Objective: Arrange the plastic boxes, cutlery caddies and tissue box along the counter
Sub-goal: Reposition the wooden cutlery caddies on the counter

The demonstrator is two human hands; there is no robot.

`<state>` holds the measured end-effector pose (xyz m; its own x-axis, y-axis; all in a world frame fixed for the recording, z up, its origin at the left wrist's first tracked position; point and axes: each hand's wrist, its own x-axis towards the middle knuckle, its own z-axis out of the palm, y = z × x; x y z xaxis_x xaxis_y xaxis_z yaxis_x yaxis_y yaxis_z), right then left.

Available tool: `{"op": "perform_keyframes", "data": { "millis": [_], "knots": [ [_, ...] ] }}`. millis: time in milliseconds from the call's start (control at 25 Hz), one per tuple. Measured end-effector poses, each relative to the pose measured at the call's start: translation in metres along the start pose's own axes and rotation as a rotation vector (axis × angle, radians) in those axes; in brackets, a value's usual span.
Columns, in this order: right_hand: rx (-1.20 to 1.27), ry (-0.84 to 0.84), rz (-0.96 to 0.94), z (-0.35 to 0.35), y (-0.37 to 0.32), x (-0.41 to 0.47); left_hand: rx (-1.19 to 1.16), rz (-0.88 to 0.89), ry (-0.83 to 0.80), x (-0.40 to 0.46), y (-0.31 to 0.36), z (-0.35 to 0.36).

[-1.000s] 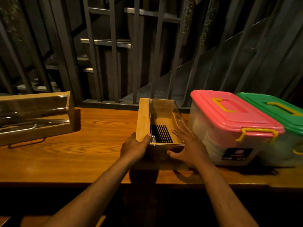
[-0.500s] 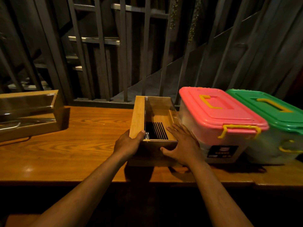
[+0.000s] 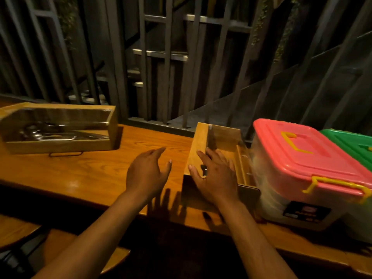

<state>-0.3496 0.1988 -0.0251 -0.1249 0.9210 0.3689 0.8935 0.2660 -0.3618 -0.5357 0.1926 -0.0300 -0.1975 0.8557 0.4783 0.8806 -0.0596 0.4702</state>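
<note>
A small wooden cutlery caddy (image 3: 223, 137) with a clear lid stands on the counter, tight against a pink-lidded plastic box (image 3: 306, 158). A green-lidded plastic box (image 3: 350, 143) sits to the right of the pink one. My right hand (image 3: 215, 178) lies flat over the caddy's near end, fingers spread. My left hand (image 3: 147, 174) hovers over the bare wood just left of the caddy, fingers apart and holding nothing. A longer wooden caddy (image 3: 60, 127) with metal cutlery inside rests at the far left. No tissue box is in view.
The wooden counter (image 3: 90, 168) runs left to right, its front edge close to me. Dark metal railings (image 3: 167, 67) and a stairwell stand behind it. A round wooden stool seat (image 3: 18, 228) shows below at the lower left.
My left hand has come off the small caddy's left side and moved left over the counter. My right hand has shifted from its right side onto its top. The view has swung left.
</note>
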Motion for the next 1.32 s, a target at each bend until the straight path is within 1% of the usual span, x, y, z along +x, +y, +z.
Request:
{"op": "perform_keyframes", "data": {
  "millis": [80, 240, 400, 520, 640, 800, 960, 1080, 1160, 1240, 1320],
  "knots": [
    [0.019, 0.015, -0.054, 0.015, -0.03, 0.01, 0.062, 0.011, 0.033, -0.002, -0.029, -0.022],
    [0.091, 0.001, -0.127, 0.055, -0.105, 0.022, 0.154, -0.004, 0.04, 0.001, -0.116, -0.066],
    [0.138, 0.032, -0.093, 0.099, -0.188, 0.041, 0.207, -0.022, 0.017, 0.014, -0.202, -0.108],
    [0.165, 0.033, -0.072, 0.139, -0.254, 0.049, 0.255, -0.014, 0.029, 0.028, -0.265, -0.137],
    [0.19, 0.028, -0.081, 0.173, -0.302, 0.055, 0.278, -0.041, -0.005, 0.044, -0.317, -0.155],
    [0.176, -0.011, -0.101, 0.203, -0.343, 0.08, 0.297, -0.088, -0.012, 0.071, -0.364, -0.165],
    [0.164, -0.044, -0.186, 0.229, -0.376, 0.122, 0.291, -0.161, 0.005, 0.097, -0.397, -0.173],
    [0.191, -0.091, -0.22, 0.252, -0.403, 0.152, 0.305, -0.17, 0.0, 0.117, -0.418, -0.181],
    [0.177, -0.113, -0.25, 0.27, -0.424, 0.169, 0.341, -0.168, 0.024, 0.14, -0.441, -0.186],
    [0.156, -0.133, -0.252, 0.289, -0.446, 0.181, 0.367, -0.173, 0.015, 0.159, -0.466, -0.191],
    [0.118, -0.135, -0.245, 0.307, -0.47, 0.197, 0.329, -0.181, -0.001, 0.181, -0.493, -0.193]
  ]
}}
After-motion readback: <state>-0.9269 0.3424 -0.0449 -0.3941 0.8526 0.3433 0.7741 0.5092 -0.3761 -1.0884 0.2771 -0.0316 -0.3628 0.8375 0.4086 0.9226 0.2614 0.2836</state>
